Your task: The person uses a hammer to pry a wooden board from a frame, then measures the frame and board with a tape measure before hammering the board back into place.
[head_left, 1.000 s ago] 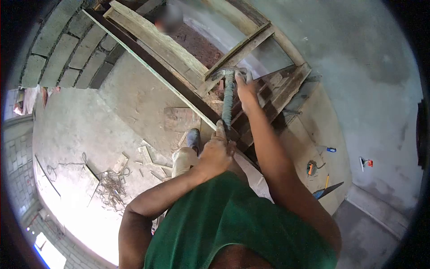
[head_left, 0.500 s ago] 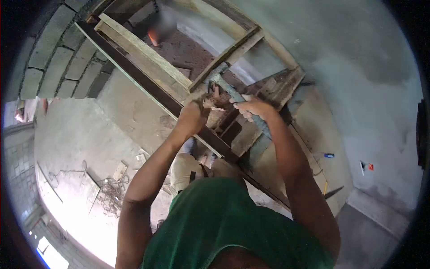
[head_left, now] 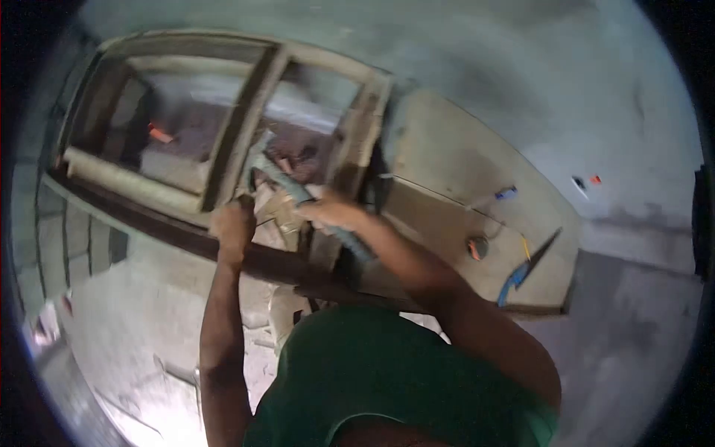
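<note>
My right hand (head_left: 335, 211) is wrapped around the grey-coated handle of a hammer (head_left: 281, 174). The hammer's head lies close to the crossbar (head_left: 240, 130) of a wooden frame (head_left: 149, 216). Just left of the hammer, my left hand (head_left: 233, 222) is closed in a fist at the lower end of that crossbar, by the frame's near rail. What its fingers grip is hidden and blurred. Between and below my hands are small wooden pieces (head_left: 275, 216).
On a board (head_left: 439, 141) to the right lie a blue-handled saw (head_left: 536, 257), a round orange-and-dark object (head_left: 477, 247) and a small blue item (head_left: 506, 193). A grey wall (head_left: 484, 52) rises behind. An orange object (head_left: 160, 134) shows through the frame.
The view has turned, so the frame and both hands appear further left and the board with the saw comes into fuller view. My right hand still holds the hammer beside my closed left hand.
</note>
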Demonstrator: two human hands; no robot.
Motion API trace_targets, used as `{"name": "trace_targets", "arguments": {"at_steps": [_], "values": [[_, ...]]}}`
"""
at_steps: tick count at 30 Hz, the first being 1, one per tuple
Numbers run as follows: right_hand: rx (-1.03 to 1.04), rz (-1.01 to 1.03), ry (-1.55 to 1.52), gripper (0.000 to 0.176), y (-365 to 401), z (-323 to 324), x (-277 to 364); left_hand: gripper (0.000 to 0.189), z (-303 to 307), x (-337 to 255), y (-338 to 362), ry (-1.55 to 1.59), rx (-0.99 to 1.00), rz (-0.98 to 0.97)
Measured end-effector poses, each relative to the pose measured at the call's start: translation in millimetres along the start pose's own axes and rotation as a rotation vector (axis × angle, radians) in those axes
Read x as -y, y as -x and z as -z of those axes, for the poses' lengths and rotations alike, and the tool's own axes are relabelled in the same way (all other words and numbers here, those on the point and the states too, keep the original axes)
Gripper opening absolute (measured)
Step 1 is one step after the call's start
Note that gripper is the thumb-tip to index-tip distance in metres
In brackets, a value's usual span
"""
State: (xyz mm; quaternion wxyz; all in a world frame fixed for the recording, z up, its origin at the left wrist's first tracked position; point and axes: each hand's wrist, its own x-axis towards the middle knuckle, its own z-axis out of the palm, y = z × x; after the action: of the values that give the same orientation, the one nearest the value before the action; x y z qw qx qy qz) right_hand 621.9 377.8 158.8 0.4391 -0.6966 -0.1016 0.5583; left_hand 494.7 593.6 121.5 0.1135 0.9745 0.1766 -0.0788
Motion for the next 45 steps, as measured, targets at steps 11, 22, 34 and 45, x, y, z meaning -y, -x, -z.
{"name": "trace_targets", "arguments": {"at_steps": [11,22,34,45], "values": [[-0.639,0.155,0.111,0.03,173,84,44,0.016,-82,-258,42,0.032,0.047,-0.684],[-0.472,0.227,-0.59,0.028,41,53,70,0.046,58,-38,6,0.244,-0.459,-0.062],[-0.917,0.474,0.308,0.028,-167,14,148,0.024,37,52,-15,-0.121,-0.664,0.115],[-0.211,0.184,-0.786,0.016,-96,29,182,0.022,23,63,-16,-0.187,-0.82,0.05]]}}
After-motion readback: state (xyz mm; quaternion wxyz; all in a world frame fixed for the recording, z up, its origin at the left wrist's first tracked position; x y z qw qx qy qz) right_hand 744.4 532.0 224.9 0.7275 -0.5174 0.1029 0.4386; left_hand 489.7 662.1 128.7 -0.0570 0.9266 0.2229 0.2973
